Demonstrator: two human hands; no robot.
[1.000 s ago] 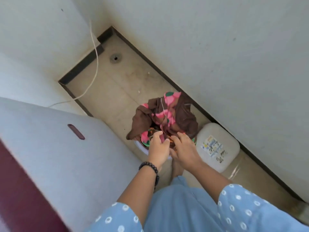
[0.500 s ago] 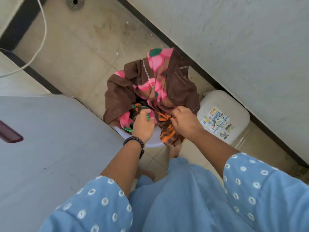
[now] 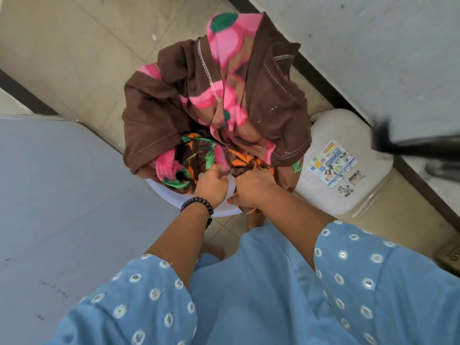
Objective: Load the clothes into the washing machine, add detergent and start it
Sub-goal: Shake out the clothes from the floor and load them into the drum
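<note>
We look down on a beige tiled floor (image 3: 74, 41), its grout lines showing and a few pale specks near its top edge. A dark skirting strip (image 3: 323, 80) runs diagonally along the floor's right edge, below a grey-white wall (image 3: 373, 41). A second dark strip (image 3: 22, 95) borders the floor's left edge. At the right edge of view a blurred black object (image 3: 418, 145) juts in; we cannot tell what it is. Blue clothing with white ring dots (image 3: 273, 295) fills the bottom, a black bead bracelet (image 3: 196, 204) above it.
</note>
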